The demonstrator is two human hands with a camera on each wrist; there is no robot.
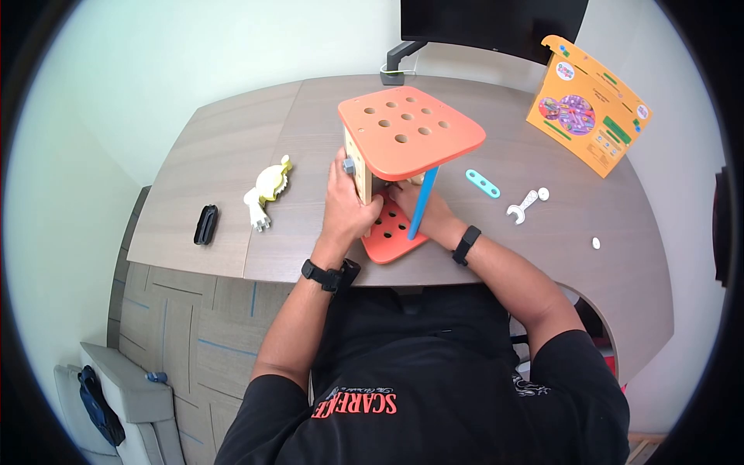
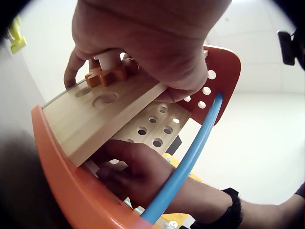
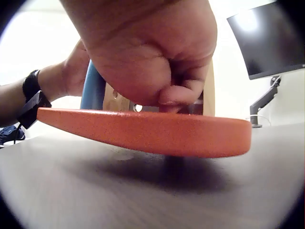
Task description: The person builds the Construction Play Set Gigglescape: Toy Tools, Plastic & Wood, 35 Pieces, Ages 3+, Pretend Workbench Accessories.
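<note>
A toy frame has a red-orange top board (image 1: 411,132) with holes, a red-orange lower board (image 1: 391,242) (image 3: 190,136), wooden panels (image 2: 109,107) and a blue rod (image 1: 423,203) (image 2: 186,164) between the boards. My left hand (image 1: 349,203) (image 2: 147,43) grips a wooden side panel, its thumb over the panel's edge, beside an orange gear-shaped piece (image 2: 107,75). My right hand (image 1: 428,211) (image 2: 143,171) reaches between the boards. In the right wrist view its fingers are curled low against the lower board; whatever lies within them is hidden.
A yellow-and-white toy piece (image 1: 268,188) and a black case (image 1: 205,225) lie left. To the right are a turquoise strip (image 1: 483,184), a white wrench (image 1: 524,207) and a small white piece (image 1: 596,243). An orange box (image 1: 590,108) and a monitor (image 1: 496,23) stand behind.
</note>
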